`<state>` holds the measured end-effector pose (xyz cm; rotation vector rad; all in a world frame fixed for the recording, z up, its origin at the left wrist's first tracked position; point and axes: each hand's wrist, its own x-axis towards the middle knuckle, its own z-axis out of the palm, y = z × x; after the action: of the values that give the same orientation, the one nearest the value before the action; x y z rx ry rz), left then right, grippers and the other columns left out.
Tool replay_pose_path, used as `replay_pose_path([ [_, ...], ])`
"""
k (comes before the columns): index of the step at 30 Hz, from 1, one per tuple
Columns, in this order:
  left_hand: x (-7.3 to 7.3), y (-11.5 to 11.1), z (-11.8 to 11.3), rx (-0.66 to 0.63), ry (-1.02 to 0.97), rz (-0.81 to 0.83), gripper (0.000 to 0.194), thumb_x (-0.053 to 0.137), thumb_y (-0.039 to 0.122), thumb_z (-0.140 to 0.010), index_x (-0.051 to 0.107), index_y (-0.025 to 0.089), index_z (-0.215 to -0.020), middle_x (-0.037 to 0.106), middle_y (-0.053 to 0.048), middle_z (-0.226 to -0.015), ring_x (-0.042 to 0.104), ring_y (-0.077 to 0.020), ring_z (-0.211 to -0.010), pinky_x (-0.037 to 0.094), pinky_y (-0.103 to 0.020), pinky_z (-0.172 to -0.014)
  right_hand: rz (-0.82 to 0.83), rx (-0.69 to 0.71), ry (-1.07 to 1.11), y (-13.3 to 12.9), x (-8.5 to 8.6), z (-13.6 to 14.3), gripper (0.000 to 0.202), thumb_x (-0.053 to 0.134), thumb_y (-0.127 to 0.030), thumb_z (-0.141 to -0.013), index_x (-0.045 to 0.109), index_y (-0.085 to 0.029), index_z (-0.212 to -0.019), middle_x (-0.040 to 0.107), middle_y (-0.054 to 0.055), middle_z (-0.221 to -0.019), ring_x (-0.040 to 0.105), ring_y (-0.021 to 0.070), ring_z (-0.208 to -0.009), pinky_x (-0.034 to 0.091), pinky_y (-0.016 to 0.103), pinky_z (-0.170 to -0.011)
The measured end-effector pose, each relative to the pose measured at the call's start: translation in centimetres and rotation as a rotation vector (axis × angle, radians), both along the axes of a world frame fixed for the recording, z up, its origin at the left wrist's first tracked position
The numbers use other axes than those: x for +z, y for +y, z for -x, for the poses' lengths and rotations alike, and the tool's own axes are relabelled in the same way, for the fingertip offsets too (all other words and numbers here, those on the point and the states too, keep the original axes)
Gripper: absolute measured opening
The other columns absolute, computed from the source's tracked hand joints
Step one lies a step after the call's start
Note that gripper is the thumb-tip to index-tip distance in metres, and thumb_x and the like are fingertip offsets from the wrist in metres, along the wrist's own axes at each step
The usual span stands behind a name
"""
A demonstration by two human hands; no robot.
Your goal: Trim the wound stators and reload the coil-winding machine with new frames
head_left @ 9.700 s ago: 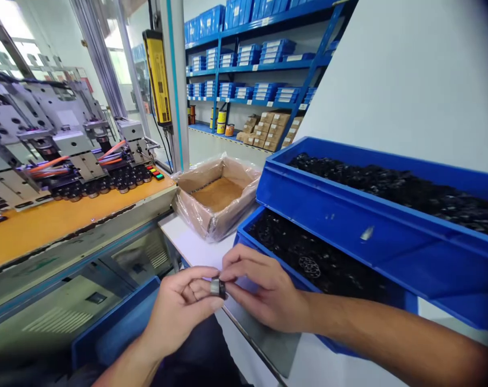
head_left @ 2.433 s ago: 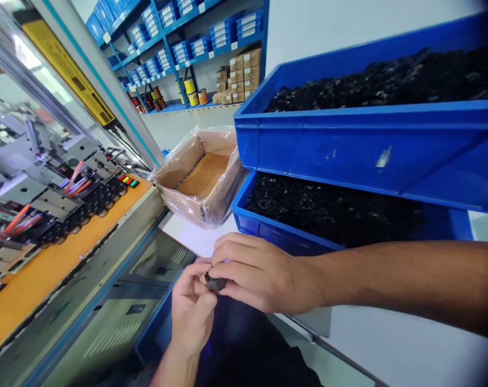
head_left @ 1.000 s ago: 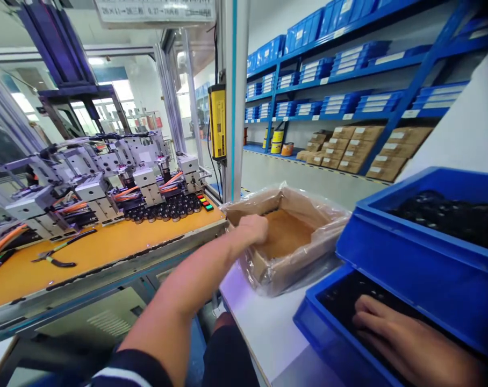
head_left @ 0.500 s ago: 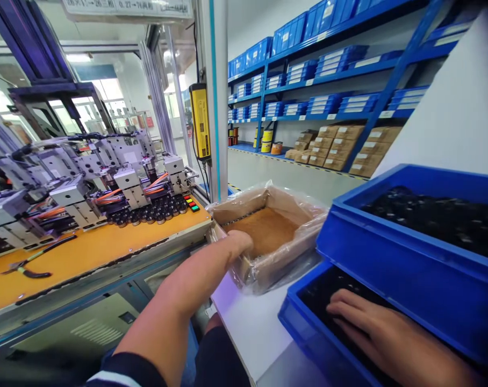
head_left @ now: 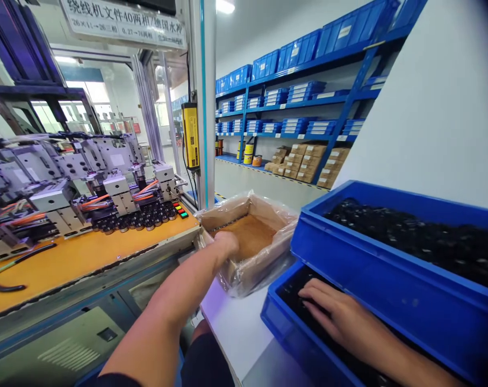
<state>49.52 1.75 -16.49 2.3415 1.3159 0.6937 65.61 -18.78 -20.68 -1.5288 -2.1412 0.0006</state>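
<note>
My left hand [head_left: 227, 245] reaches over the near wall of a cardboard box [head_left: 250, 269] lined with clear plastic. A flat brown sheet [head_left: 254, 232] lies in the box, just beyond the hand. The left fingers point down and away, hidden behind the back of the hand, so any grip is out of sight. My right hand [head_left: 335, 312] is inside the lower blue bin [head_left: 282, 314], its fingers apart over small black parts [head_left: 294, 290]. Thumb and fingers show a dark gap between them, and no held part is visible there.
Another blue bin [head_left: 360, 247], heaped with black parts, overhangs the lower one. On the left, a machine [head_left: 119, 191] stands on an orange bench [head_left: 78, 258] with round black-and-metal parts [head_left: 135, 219] and pliers [head_left: 6, 287]. Blue shelving [head_left: 284, 105] stands behind.
The view has turned right and slightly upward, so things sit further left in it. My left hand stays in the cardboard box and my right hand stays in the lower bin.
</note>
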Motion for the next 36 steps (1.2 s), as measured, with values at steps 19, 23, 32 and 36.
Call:
replay_pose_path([
  [19,-5.3,-19.7,19.9,-0.370,-1.133,0.657,0.030,0.070,0.018,-0.085,0.072,0.029,-0.114,0.069,-0.005,-0.112,0.070,-0.0152,-0.093,0.054,-0.025,-0.087,-0.270,0.262,0.282,-3.1,4.9,12.4,0.012,0.055,-0.009,-0.090,0.061,-0.018,-0.096,0.066,0.005,-0.084,0.064,0.0146,-0.076,0.054,0.025,-0.068],
  [23,-4.9,-20.5,19.8,-0.390,-1.126,0.686,0.031,0.070,0.013,-0.083,0.073,0.028,-0.110,0.070,-0.006,-0.115,0.072,-0.0149,-0.089,0.057,-0.023,-0.080,-0.275,0.358,0.378,-4.2,4.0,15.1,0.013,0.056,-0.006,-0.088,0.060,-0.014,-0.097,0.064,0.007,-0.086,0.062,0.0139,-0.078,0.053,0.023,-0.066],
  [32,-5.2,-21.2,18.5,-0.357,-1.113,0.558,0.043,0.080,0.001,-0.069,0.076,0.027,-0.102,0.077,-0.003,-0.101,0.075,-0.0160,-0.089,0.059,-0.021,-0.082,-0.212,0.412,0.424,-4.2,2.4,14.2,0.013,0.056,-0.005,-0.087,0.061,-0.012,-0.097,0.061,0.008,-0.086,0.060,0.0132,-0.077,0.053,0.023,-0.064],
  [36,-5.2,-21.0,18.1,-0.343,-1.078,0.528,0.044,0.080,-0.002,-0.065,0.078,0.026,-0.098,0.078,-0.003,-0.101,0.075,-0.0150,-0.090,0.059,-0.019,-0.082,-0.210,0.428,0.434,-4.3,2.2,14.4,0.014,0.057,-0.004,-0.087,0.062,-0.012,-0.098,0.060,0.008,-0.087,0.059,0.0134,-0.079,0.053,0.024,-0.067],
])
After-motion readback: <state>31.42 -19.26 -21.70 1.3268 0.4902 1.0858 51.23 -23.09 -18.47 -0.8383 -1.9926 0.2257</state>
